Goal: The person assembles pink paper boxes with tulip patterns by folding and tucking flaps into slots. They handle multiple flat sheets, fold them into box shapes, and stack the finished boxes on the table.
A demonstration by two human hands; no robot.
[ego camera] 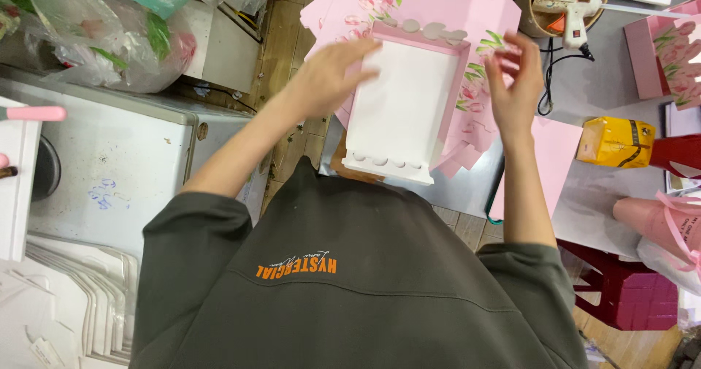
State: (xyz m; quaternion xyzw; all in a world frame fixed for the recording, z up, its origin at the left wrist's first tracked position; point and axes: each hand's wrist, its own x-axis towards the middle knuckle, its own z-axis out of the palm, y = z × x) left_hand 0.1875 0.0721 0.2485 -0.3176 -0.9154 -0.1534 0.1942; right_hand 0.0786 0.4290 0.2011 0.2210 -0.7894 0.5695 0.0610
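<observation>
A half-folded pink box [404, 106] with a white inside and scalloped end flaps lies on the grey table [584, 84] in front of me, its open face up. My left hand [328, 77] rests against the box's left wall near the far corner, fingers stretched along the edge and gripping it. My right hand [515, 84] hovers just right of the box's right wall, fingers spread, holding nothing. Flat pink card sheets printed with tulips [438, 0] lie under and behind the box.
A white glue gun [573, 11] sits in a round brown tub at the back right, its cord trailing down. A yellow packet [617, 141], a finished pink box [664, 55] and a red stool [628, 289] are to the right. A white cabinet [109, 157] and plastic bags [109, 33] stand to the left.
</observation>
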